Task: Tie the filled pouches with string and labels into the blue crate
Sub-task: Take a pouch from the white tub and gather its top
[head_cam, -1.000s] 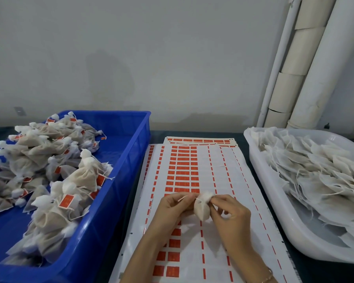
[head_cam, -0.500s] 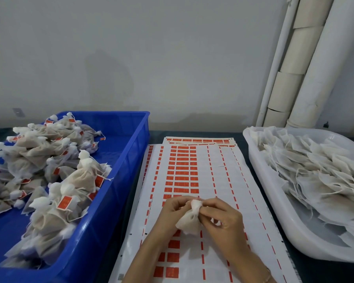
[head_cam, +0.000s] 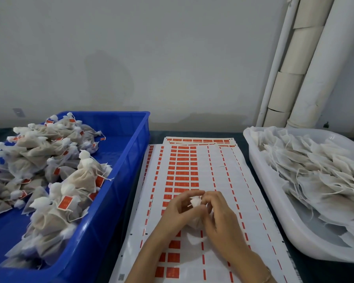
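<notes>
Pouch (head_cam: pixel 195 202) is clasped by left hand (head_cam: pixel 177 213) and right hand (head_cam: pixel 220 218); blue crate (head_cam: pixel 119 180) at nine o'clock is part-filled, white tub (head_cam: pixel 278 217) at three o'clock is heaped with untied ones.

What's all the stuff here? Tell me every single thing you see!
Blue plastic crate: one, blue, left side.
Tied fabric pouches with red labels: many, white-beige, piled in the crate.
Sheets of red labels: a stack, white and red, centre.
White plastic tub: one, white, right side.
Flat untied pouches: many, white, in the tub.
Pipes: several, white, back right corner.
Small white fabric pouch: one, white, between both hands, over the sheets.
Left hand: one, holds the pouch's top.
Right hand: one, grips the pouch.
</notes>
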A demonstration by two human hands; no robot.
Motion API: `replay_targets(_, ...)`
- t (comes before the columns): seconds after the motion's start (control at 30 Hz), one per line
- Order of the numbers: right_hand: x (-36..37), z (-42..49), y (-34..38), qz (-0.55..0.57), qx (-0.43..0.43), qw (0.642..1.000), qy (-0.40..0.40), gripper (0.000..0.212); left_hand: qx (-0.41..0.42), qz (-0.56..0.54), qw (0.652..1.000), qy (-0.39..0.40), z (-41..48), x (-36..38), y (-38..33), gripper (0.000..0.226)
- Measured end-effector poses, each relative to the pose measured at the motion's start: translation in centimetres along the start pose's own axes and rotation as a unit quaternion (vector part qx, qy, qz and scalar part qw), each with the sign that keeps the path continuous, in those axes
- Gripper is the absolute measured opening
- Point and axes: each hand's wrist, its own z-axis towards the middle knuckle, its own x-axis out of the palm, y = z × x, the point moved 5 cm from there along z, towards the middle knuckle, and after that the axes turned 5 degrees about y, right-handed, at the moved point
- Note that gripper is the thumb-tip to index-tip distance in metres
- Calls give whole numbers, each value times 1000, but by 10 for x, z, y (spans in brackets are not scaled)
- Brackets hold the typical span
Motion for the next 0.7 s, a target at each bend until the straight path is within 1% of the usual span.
replay_targets(0.07,0,0,-2,-2,8,1000,-4,7,9,33,999,-7,-2,2,0,38)
replay_targets(0.13,-1,0,-3,-9,18,1000,-13,7,7,42,999,-13,-3,0,1,37)
replay_targets(0.3,-11,2,3,-39,26,998,-32,18,1,47,999,-14,-4,0,2,38)
replay_targets(0.4,-20,3,3,-75,35,994,-72,3,4,58,998,-23,-5,-1,1,33)
replay_targets(0.47,-25,4,0,-98,49,989,-102,10,2,58,998,-28,-5,-2,1,30)
replay_targets(0.6,-32,5,-1,-161,42,975,-146,14,1,70,997,-44,-5,-2,0,25)
replay_targets(0.7,-33,5,-1,-187,42,968,-163,16,13,70,996,-50,-5,-2,-3,20)
